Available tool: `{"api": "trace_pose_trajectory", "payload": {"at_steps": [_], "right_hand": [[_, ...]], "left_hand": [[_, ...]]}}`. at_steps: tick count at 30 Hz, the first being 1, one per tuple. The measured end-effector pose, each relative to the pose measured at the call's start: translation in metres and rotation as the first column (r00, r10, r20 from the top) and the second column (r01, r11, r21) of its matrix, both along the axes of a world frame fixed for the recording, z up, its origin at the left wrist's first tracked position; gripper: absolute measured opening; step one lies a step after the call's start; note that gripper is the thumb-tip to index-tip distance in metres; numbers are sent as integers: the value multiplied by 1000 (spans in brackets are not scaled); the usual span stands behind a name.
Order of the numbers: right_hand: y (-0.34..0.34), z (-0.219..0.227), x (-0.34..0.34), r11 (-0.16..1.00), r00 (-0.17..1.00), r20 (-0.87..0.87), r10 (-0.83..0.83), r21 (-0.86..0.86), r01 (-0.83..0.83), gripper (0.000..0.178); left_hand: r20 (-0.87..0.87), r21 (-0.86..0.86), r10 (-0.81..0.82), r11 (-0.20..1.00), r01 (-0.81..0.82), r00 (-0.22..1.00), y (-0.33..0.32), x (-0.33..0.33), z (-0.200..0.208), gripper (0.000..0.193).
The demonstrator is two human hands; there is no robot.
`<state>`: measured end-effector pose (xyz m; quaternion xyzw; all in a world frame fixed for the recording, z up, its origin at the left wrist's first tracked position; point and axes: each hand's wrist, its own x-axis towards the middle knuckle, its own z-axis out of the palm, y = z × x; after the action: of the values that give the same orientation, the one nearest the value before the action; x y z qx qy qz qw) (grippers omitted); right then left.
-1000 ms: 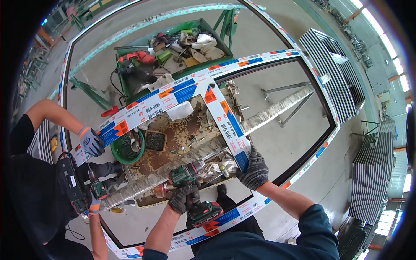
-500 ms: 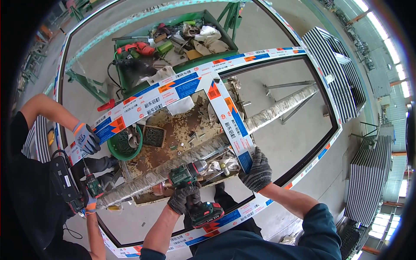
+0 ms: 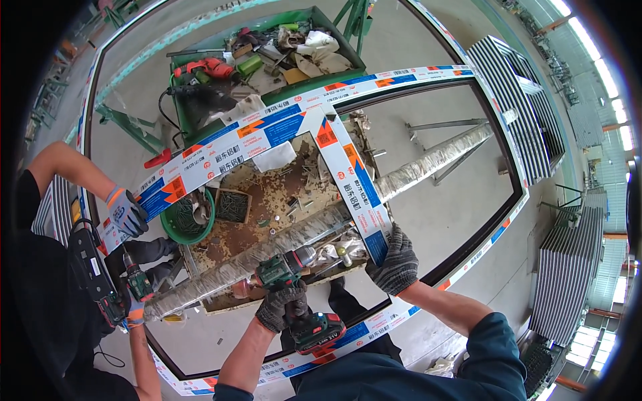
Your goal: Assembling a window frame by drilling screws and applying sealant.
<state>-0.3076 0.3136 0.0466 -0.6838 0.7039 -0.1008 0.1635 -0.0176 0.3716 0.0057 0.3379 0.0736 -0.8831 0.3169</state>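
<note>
A green and black cordless drill [image 3: 281,269] sits in my left hand [image 3: 279,309], gloved in dark grey knit, with its fingers wrapped round the handle. The drill's chuck points right and slightly up, over a wrapped round bar, and its battery hangs near the frame's front edge. My right hand [image 3: 396,262], in a matching glove, grips the near end of a short crossbar [image 3: 353,180] covered in white, blue and orange film. That crossbar meets a longer film-covered rail [image 3: 227,160] at its far end. Both belong to a large window-like frame [image 3: 461,273].
Under the frame stands a worn table [image 3: 267,194] with loose screws, a green basket [image 3: 212,230] and a small screw box [image 3: 234,206]. A green bin [image 3: 358,75] holds tools and scraps. At left a co-worker's gloved hand [image 3: 126,212] rests on the rail; their other holds a drill [image 3: 138,284].
The scene has shifted very slightly left in the view. Both my hands keep their holds, on the drill and the crossbar, in nearly the same places.
</note>
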Motion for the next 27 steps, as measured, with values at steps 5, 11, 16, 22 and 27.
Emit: {"api": "trace_pose_trajectory", "payload": {"at_steps": [5,11,16,22,27], "right_hand": [[1,-4,-3,998,999,-9,-32,51,33,110],[-1,2,1,1000,999,41,-8,22,7,92],[-1,2,1,999,1000,25,-17,34,16,91],[4,-3,-2,1000,1000,-27,3,3,-3,91],[3,-5,-2,1000,999,-36,4,6,-4,91]], "left_hand": [[7,-25,-40,999,40,999,-1,2,-6,29],[0,40,-5,999,5,1000,1,1,-3,27],[-10,46,-10,999,10,1000,-2,1,2,26],[-6,11,-21,1000,21,1000,-2,-3,2,25],[31,-16,-26,1000,27,999,-5,-9,5,25]]}}
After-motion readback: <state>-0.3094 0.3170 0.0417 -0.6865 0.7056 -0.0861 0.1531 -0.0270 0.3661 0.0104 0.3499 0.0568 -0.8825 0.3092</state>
